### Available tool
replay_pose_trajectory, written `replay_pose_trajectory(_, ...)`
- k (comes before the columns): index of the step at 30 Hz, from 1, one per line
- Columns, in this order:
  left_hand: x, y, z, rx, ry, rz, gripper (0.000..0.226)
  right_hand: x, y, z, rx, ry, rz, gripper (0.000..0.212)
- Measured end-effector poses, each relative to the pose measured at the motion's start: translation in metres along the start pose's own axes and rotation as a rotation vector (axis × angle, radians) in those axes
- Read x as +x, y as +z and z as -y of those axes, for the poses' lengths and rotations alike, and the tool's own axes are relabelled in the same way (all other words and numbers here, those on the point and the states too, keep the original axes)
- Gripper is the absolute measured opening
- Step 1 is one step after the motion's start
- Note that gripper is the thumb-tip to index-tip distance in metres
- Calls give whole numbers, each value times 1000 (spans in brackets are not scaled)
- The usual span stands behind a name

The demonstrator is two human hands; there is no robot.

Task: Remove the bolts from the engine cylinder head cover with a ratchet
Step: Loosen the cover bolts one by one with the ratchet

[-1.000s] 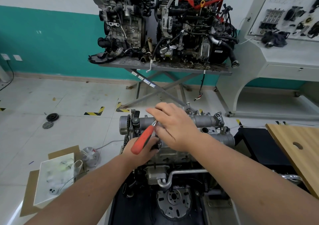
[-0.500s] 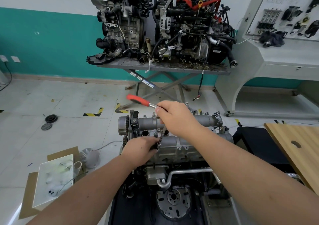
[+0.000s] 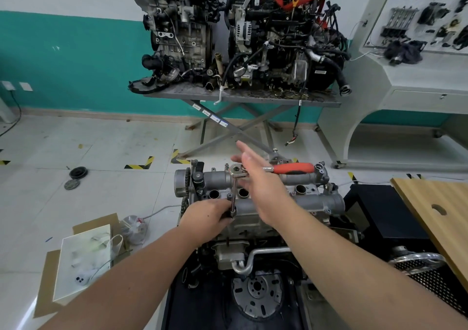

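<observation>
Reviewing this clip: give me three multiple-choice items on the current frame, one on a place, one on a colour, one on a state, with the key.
1. Which way does the ratchet handle point from its head?
A. toward the person's right
B. toward the person's left
C. straight up

2. The handle's colour?
A. blue
B. orange-red
C. yellow

3. The right hand is
A. gripping the handle
B. open, fingers straight
C. a fist

Key: 1 A, handle lies right of the head. 2 B, grip is orange-red. 3 B, fingers are spread; the left hand holds the extension bar.
</observation>
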State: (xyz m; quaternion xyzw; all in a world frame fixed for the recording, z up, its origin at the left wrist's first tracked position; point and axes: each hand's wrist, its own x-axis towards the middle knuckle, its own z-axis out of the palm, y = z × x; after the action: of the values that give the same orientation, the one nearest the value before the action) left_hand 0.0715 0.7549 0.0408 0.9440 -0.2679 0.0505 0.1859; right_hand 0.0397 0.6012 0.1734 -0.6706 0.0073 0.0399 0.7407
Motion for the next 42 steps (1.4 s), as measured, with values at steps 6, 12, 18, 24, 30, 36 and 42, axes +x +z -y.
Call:
replay_pose_trajectory(6, -1, -5, -2, -41, 18, -32, 14, 4, 10, -18, -544, -721, -66, 32)
replay_pose_trajectory(12, 1, -7, -4, -113, 93, -60, 26, 13, 5, -8, -1209, -1149, -118, 27)
replay_pose_trajectory(18, -1, -15, -14, 61, 151, -112, 51, 3, 8, 4, -1317, -904, 5, 40)
replay_pose_trajectory(24, -2, -6, -5, 47, 122, -158, 29, 3, 2, 11, -1343, -791, 115, 51)
replay_pose_trajectory(30, -2, -5, -4, -23, 28, -26, 15, 7, 10, 29, -1391, -541, 112, 33)
replay_pose_trajectory(36, 0, -5, -5, -29, 31, -49, 10, 7, 18, 51, -658, 99, 162, 25)
replay_pose_trajectory(42, 0, 1, 0, 4, 31, -37, 17, -1, 23, 26, 584, 318, 8, 18)
